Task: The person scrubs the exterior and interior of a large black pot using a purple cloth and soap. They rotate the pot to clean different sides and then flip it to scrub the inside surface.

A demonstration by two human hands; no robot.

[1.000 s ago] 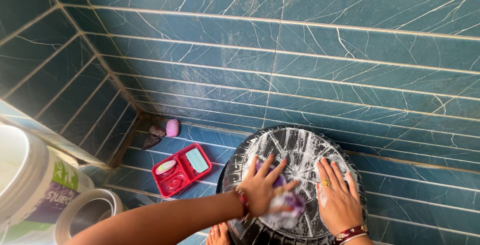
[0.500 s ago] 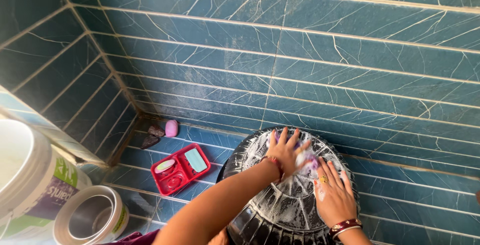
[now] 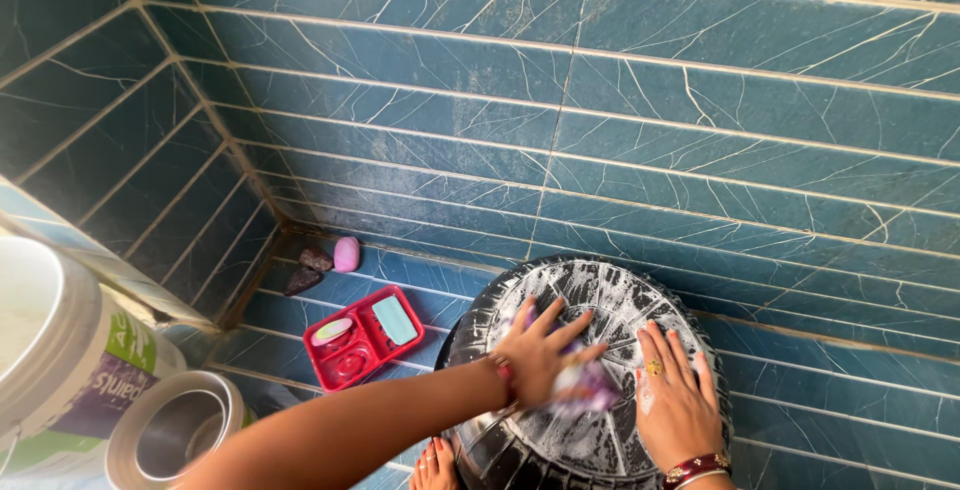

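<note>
Blue tiled floor with pale grout lines, meeting tiled walls. On it: an upturned black tub covered in suds, a red soap tray, a pink soap bar and two dark stones in the corner, two white buckets at left.

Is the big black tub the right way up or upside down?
Upside down. The black tub shows its flat, ribbed, soapy bottom on top, and both hands press on it.
</note>
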